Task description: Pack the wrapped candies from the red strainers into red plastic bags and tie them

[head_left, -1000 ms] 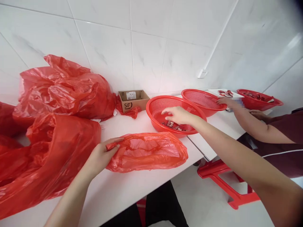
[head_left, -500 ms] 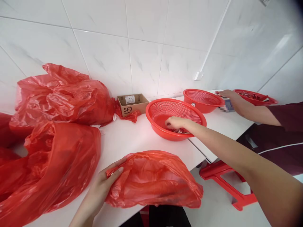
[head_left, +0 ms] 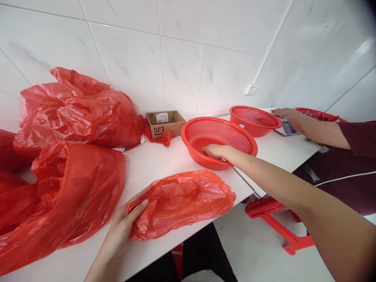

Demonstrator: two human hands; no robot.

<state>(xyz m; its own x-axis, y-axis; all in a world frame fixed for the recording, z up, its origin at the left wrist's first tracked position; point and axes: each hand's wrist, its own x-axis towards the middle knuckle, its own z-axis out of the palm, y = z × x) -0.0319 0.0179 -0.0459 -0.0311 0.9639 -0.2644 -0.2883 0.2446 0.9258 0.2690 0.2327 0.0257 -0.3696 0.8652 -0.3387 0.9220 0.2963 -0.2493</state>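
My left hand (head_left: 125, 227) grips the edge of a small red plastic bag (head_left: 182, 201) that lies on the white table (head_left: 158, 164) in front of me. My right hand (head_left: 216, 151) reaches down inside a round red mesh basket (head_left: 219, 135), its fingers curled low at the bottom and partly hidden by the near rim. What the fingers hold cannot be made out.
Big stuffed red plastic bags (head_left: 67, 156) fill the table's left side. A small open cardboard box (head_left: 165, 122) stands by the tiled wall. A second red basket (head_left: 255, 119) and a third (head_left: 319, 114) sit further right, where another person's hand (head_left: 289, 115) works. A red stool (head_left: 279, 227) stands on the floor.
My right hand dropped from above the basket to its bottom. The small bag shifted toward me, then settled back flatter. The other person's hand moved right, off the second basket's rim.
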